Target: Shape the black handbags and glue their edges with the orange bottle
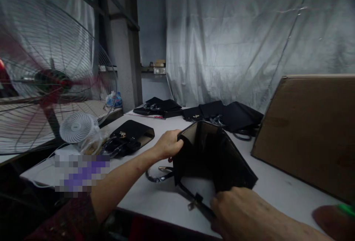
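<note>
A black handbag [233,156] is held open over the front of the white table, its mouth facing me and its inside dark with some beige. My left hand [168,144] pinches its upper left edge between thumb and fingers. At the lower right, my right hand [235,207] is closed on the near edge of the bag; its fingertips are partly hidden and slightly blurred. A plastic-wrapped handle [159,177] hangs out on the left, and a dark strap with a metal clasp [192,204] dangles below the opening.
Another black bag [133,131] lies on the white table [163,206] at left. More black bags [158,106] lie at the back. A cardboard box [305,133] stands at right, a small white fan [79,127] at left, and a large fan [55,81] behind it.
</note>
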### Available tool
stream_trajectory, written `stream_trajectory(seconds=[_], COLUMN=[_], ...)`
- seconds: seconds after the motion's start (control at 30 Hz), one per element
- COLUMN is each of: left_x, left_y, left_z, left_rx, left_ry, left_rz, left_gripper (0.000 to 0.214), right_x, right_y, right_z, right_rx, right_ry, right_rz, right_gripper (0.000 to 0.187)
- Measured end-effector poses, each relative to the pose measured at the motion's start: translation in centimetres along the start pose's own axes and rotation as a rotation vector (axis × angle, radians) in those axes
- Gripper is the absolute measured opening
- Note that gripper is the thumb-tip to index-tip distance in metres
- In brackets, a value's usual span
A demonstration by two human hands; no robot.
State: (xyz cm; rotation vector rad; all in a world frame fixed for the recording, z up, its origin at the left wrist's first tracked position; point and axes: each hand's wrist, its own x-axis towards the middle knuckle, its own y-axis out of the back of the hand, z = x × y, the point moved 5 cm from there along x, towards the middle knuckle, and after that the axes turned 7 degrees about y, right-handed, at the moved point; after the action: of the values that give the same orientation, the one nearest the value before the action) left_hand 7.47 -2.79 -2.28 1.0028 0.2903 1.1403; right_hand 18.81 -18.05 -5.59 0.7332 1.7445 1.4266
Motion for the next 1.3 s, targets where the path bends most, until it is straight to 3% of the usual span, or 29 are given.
stream_trajectory(seconds=[0.07,0.13,0.2,0.3,0.43,0.63,0.77,0.83,1.03,1.3], left_x=[-0.6,-1.0,-1.3,-1.7,-2.1,-1.9,-1.4,-1.3,-1.2,-1.1], left_y=[0.4,0.3,-0.1,-0.5,-0.6,-0.4,-0.5,-0.7,-1.4,-1.3], left_z=[-0.4,-0.5,0.0,1.2,2.4,1.3,0.4,0.3,0.1,-0.5], left_rx=[-0.056,-0.091,-0.087,-0.046,-0.074,-0.186,-0.284,-0.317,-0.442,-0.495], left_ry=[0.016,0.02,-0.001,-0.061,-0.103,-0.069,-0.049,-0.039,0.02,0.073], left_rz=[0.019,0.013,-0.005,-0.032,-0.065,-0.112,-0.142,-0.165,-0.245,-0.247], left_gripper=[0.02,0.019,0.02,0.021,0.021,0.025,0.027,0.027,0.035,0.033], right_x=[-0.9,-1.2,-0.6,1.6,4.4,4.6,4.1,4.5,6.1,5.8], right_y=[-1.2,-1.9,-1.7,0.0,2.8,5.8,8.6,9.6,10.3,9.7], right_z=[1.2,2.1,2.6,3.7,5.9,8.1,9.3,10.0,11.9,12.8], right_rx=[-0.142,-0.24,-0.236,-0.223,-0.27,-0.232,-0.169,-0.129,0.021,-0.021], right_ry=[-0.091,-0.168,-0.206,-0.221,-0.238,-0.241,-0.218,-0.14,0.098,0.16], right_rz=[-0.095,-0.212,-0.243,-0.122,0.009,0.095,0.377,0.494,0.501,0.537], right_gripper=[0.01,0.021,0.025,0.016,0.024,0.018,0.02,0.023,0.015,0.011])
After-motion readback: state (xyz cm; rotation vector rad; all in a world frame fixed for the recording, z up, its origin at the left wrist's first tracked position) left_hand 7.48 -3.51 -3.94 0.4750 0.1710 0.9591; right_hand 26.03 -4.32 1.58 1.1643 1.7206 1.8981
